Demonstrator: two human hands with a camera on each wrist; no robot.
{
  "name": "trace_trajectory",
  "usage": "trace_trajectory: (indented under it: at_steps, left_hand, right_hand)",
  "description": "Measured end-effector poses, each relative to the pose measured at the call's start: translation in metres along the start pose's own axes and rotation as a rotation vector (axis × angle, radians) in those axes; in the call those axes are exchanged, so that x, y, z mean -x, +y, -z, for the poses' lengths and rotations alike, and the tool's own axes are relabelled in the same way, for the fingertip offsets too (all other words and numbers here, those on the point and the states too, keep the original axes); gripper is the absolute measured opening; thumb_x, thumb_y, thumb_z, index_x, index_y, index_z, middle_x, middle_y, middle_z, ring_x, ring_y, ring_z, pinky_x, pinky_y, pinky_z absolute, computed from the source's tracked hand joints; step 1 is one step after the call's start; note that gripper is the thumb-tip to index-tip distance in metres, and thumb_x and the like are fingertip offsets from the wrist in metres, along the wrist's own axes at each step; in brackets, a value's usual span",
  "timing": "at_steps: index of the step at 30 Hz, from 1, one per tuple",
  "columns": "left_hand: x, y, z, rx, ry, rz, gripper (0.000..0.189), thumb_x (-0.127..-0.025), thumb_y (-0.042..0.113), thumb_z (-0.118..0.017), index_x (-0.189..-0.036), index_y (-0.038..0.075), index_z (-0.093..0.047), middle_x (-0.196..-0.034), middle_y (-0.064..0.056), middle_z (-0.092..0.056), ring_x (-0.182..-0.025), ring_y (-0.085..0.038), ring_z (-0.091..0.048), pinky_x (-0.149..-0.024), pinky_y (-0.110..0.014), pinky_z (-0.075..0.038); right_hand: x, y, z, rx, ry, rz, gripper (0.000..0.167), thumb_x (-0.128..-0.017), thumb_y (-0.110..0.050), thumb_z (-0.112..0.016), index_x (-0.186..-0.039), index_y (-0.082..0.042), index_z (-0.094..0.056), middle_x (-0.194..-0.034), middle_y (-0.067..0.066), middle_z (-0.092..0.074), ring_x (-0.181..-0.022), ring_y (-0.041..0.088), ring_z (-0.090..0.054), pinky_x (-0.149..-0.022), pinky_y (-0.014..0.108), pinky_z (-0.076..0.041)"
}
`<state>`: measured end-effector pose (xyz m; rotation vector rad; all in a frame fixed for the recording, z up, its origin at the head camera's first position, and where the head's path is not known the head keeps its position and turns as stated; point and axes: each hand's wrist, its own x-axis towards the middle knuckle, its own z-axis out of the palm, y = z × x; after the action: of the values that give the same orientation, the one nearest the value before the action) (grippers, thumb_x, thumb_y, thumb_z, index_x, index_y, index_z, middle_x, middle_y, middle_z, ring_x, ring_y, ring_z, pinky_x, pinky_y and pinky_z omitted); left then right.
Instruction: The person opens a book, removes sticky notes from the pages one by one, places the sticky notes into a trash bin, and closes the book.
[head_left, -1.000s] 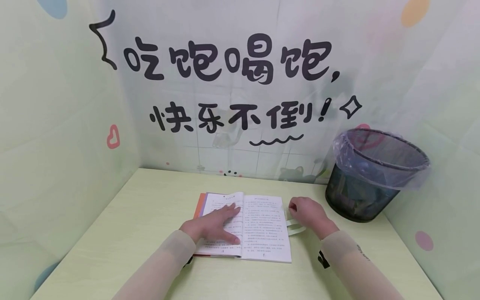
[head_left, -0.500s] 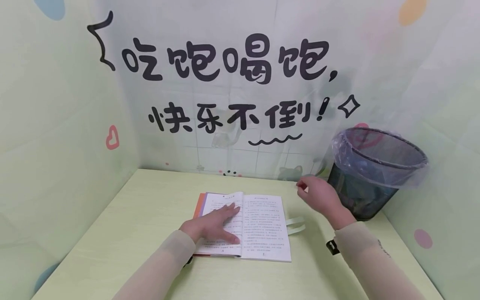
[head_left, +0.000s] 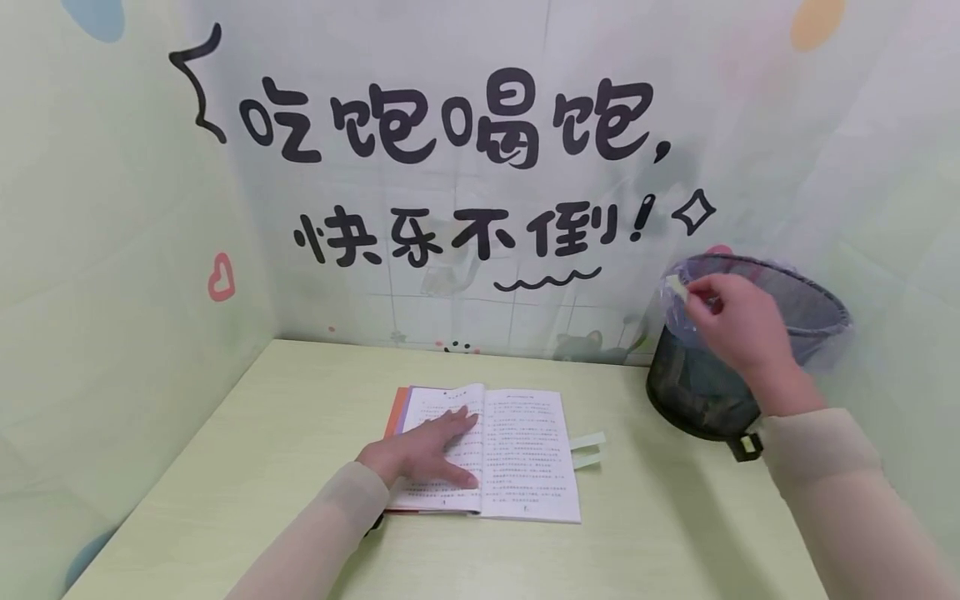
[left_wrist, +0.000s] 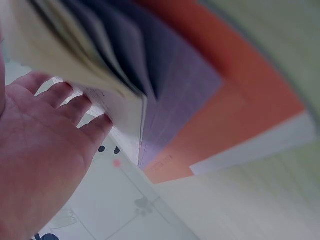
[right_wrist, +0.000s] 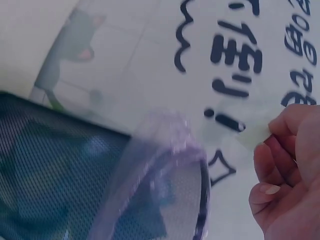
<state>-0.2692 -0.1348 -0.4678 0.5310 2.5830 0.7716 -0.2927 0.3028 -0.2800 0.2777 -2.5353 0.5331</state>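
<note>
An open book [head_left: 525, 458] lies on the table, its orange and purple cover edges showing at the left. My left hand [head_left: 423, 454] rests on the left page with fingers spread; in the left wrist view, the cover's orange flap [left_wrist: 240, 110] and loose page edges show beside it. Two pale green paper strips [head_left: 588, 442] stick out from the book's right edge. My right hand [head_left: 738, 321] is raised at the near left rim of the waste bin [head_left: 690, 383], pinching a small pale strip of paper [right_wrist: 256, 134] between thumb and forefinger.
The black mesh bin has a translucent purple bag liner [right_wrist: 167, 145] folded over its rim. It stands at the table's back right, by the printed fabric wall [head_left: 465, 325]. The pale table [head_left: 247, 467] stretches left and in front of the book.
My right hand has gone from beside the book's right edge up and right to the bin's rim, with the pale strip now visible in its fingers. The left hand has stayed on the page.
</note>
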Motion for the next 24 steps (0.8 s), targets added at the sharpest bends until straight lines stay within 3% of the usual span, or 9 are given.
trace_trajectory:
  at_steps: [4, 8, 10, 12, 15, 17, 20, 24]
  left_hand:
    - [0.002, 0.0, -0.001, 0.023, -0.006, -0.013, 0.11, -0.086, 0.054, -0.091, -0.175, 0.025, -0.032, -0.186, 0.002, -0.016, -0.173, -0.033, -0.013, -0.139, -0.063, -0.017]
    - [0.004, 0.001, -0.001, 0.029, -0.007, -0.023, 0.11, -0.087, 0.054, -0.091, -0.175, 0.024, -0.032, -0.186, 0.0, -0.016, -0.173, -0.034, -0.014, -0.139, -0.062, -0.018]
    - [0.004, 0.0, -0.001, 0.024, -0.005, -0.025, 0.11, -0.087, 0.054, -0.091, -0.175, 0.024, -0.032, -0.186, 0.0, -0.017, -0.173, -0.034, -0.014, -0.139, -0.062, -0.019]
    - [0.004, 0.0, -0.001, 0.019, -0.001, -0.027, 0.109, -0.087, 0.054, -0.09, -0.175, 0.024, -0.032, -0.186, 0.0, -0.017, -0.173, -0.034, -0.014, -0.139, -0.062, -0.019]
    - [0.004, 0.0, -0.001, 0.012, 0.0, -0.029, 0.109, -0.088, 0.054, -0.09, -0.175, 0.024, -0.032, -0.186, 0.001, -0.017, -0.173, -0.033, -0.014, -0.139, -0.061, -0.018]
    - [0.004, 0.0, -0.001, 0.011, 0.0, -0.03, 0.109, -0.087, 0.053, -0.09, -0.175, 0.024, -0.032, -0.186, 0.001, -0.016, -0.173, -0.033, -0.014, -0.139, -0.061, -0.018]
    - [0.004, 0.0, 0.0, 0.012, 0.0, -0.031, 0.109, -0.087, 0.053, -0.091, -0.175, 0.024, -0.032, -0.186, 0.0, -0.016, -0.173, -0.033, -0.014, -0.139, -0.061, -0.019]
    - [0.003, 0.0, 0.0, 0.01, 0.002, -0.031, 0.11, -0.087, 0.054, -0.091, -0.175, 0.024, -0.032, -0.186, 0.0, -0.016, -0.173, -0.032, -0.014, -0.139, -0.061, -0.019]
  right_hand:
    - [-0.004, 0.022, 0.019, -0.005, 0.077, -0.107, 0.037, -0.11, -0.022, -0.055, -0.128, 0.003, -0.074, -0.117, 0.027, -0.074, -0.094, 0.032, -0.066, -0.071, 0.024, -0.043]
    - [-0.002, 0.046, 0.031, -0.007, 0.116, -0.213, 0.041, -0.11, -0.026, -0.052, -0.131, 0.003, -0.072, -0.12, 0.028, -0.074, -0.082, 0.003, -0.056, -0.065, 0.014, -0.037]
    - [0.0, 0.055, 0.036, -0.001, 0.105, -0.256, 0.043, -0.11, -0.028, -0.051, -0.133, 0.003, -0.071, -0.123, 0.029, -0.073, -0.08, 0.0, -0.05, -0.062, 0.013, -0.037]
    - [0.002, 0.063, 0.04, 0.003, 0.076, -0.288, 0.046, -0.11, -0.028, -0.05, -0.136, 0.005, -0.068, -0.127, 0.031, -0.071, -0.086, 0.008, -0.056, -0.063, 0.015, -0.038]
    - [0.005, 0.069, 0.045, 0.023, 0.012, -0.314, 0.049, -0.111, -0.028, -0.047, -0.141, 0.007, -0.065, -0.132, 0.033, -0.067, -0.102, 0.035, -0.061, -0.067, 0.023, -0.042]
    - [0.006, 0.071, 0.047, 0.025, -0.013, -0.32, 0.05, -0.111, -0.027, -0.045, -0.142, 0.008, -0.063, -0.135, 0.035, -0.065, -0.111, 0.045, -0.061, -0.071, 0.028, -0.043]
    - [0.008, 0.07, 0.047, 0.03, -0.015, -0.312, 0.05, -0.11, -0.026, -0.046, -0.142, 0.008, -0.064, -0.134, 0.034, -0.066, -0.113, 0.047, -0.062, -0.073, 0.03, -0.043]
    - [0.01, 0.066, 0.039, 0.029, 0.048, -0.268, 0.046, -0.109, -0.025, -0.049, -0.136, 0.007, -0.068, -0.127, 0.033, -0.07, -0.105, 0.043, -0.063, -0.07, 0.026, -0.042]
